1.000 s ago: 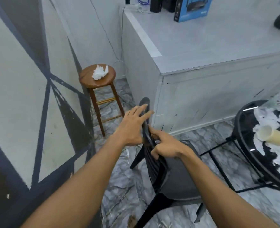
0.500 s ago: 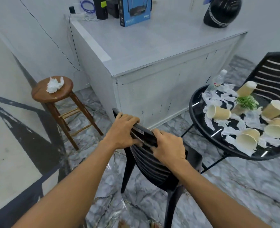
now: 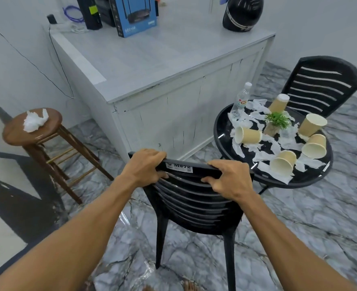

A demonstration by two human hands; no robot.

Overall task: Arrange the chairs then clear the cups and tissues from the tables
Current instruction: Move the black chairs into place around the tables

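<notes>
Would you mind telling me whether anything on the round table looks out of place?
Yes. On the round black table, three paper cups lie tipped over among torn tissue strips scattered around the small plant.

- Round black table [image 3: 225, 148], right of centre: paper cups [image 3: 247, 135], most tipped over, torn tissue strips [image 3: 267, 143], a small green plant [image 3: 277, 120] and a clear bottle [image 3: 241, 100].
- Wooden stool [image 3: 11, 133], left: one crumpled tissue [image 3: 34, 120].
- Grey counter [image 3: 162, 53], top centre: a blue box [image 3: 134, 14] and a black helmet [image 3: 242, 12].
- Marbled floor [image 3: 320, 227], bottom: two black chairs [image 3: 194, 202].
</notes>
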